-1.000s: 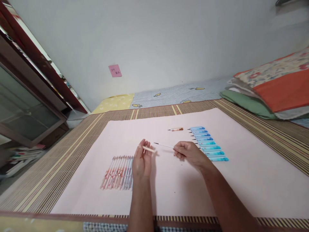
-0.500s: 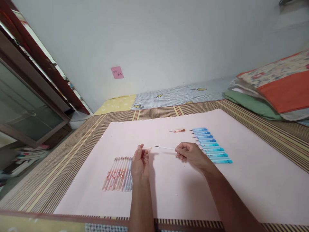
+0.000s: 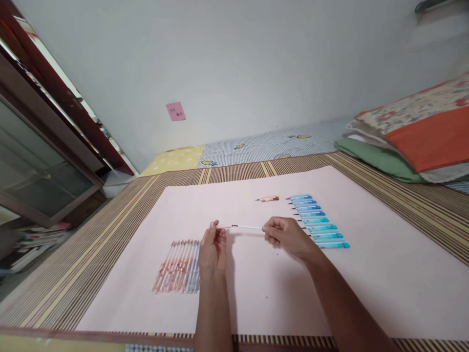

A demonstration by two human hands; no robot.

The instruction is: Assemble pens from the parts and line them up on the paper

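Between thumb and fingers, my left hand (image 3: 213, 252) pinches a cream-coloured pen barrel (image 3: 224, 226) that points to the right. My right hand (image 3: 285, 235) grips the rear of a slim white pen refill (image 3: 251, 227), held level above the paper. The refill's dark tip meets the open end of the barrel, or lies just inside it. Left of my left hand is a row of slender pens (image 3: 179, 269) in pinkish and pale blue tones. Beyond my right hand lies a column of blue and turquoise pen parts (image 3: 318, 220) with dark points facing left.
A brown-and-orange pen part (image 3: 270, 199) with a dark point lies behind my hands on the pale pink sheet (image 3: 139, 274). Under the sheet is a striped mat (image 3: 88, 239). Folded bedding (image 3: 432, 142) is piled at the right, against the wall (image 3: 274, 63).
The gap between the refill and the barrel has closed: my right hand has moved left, bringing the dark tip to the barrel's end. My left hand has hardly moved.
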